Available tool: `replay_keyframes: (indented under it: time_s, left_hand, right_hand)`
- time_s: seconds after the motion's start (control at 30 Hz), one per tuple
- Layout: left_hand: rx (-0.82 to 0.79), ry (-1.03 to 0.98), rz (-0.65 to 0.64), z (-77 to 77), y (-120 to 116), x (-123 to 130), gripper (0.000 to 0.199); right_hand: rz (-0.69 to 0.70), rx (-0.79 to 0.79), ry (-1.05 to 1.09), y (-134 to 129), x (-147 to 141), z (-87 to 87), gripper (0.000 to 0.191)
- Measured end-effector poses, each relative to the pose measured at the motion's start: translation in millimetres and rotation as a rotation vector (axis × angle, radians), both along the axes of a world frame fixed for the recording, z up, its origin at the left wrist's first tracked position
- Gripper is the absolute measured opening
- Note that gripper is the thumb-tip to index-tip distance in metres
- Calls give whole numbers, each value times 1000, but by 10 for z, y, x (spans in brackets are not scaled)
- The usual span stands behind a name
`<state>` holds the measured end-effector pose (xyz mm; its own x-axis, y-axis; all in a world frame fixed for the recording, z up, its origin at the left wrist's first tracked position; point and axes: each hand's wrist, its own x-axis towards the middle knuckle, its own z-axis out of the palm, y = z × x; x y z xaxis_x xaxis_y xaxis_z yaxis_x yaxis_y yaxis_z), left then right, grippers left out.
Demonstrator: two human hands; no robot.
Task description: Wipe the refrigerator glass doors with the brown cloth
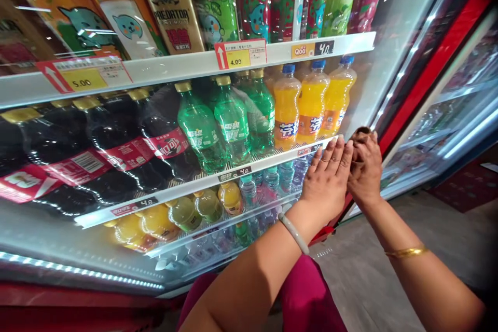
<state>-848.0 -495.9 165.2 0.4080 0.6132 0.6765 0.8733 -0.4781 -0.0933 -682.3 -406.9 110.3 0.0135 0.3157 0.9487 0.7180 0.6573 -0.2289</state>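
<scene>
My left hand (329,174) lies flat with its fingers stretched out, at the right side of the glass door (249,238) of a drinks fridge. Right beside it, my right hand (365,171) is closed around a crumpled brown cloth (362,134), close to the red door frame (420,80). Most of the cloth is hidden by the fingers. A pale bangle (293,233) circles my left wrist, and a gold bracelet (406,252) my right. Nearest to the hands behind the glass are orange soda bottles (313,101) with blue caps.
Shelves hold dark cola bottles (124,129), green soda bottles (233,122), and Qoo bottles (254,0) above. Price tags (241,56) line the shelf edges (171,70). Another fridge (447,114) stands to the right over a grey floor (373,290). My magenta-clad leg (311,295) is below.
</scene>
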Motion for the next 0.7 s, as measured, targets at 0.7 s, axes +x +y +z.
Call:
replay_keyframes:
  time_s: [0.7]
  left_hand:
    - [71,-131,232,877,-238,-548,83]
  right_hand:
    - [-62,69,229,-115,-712,1079,56]
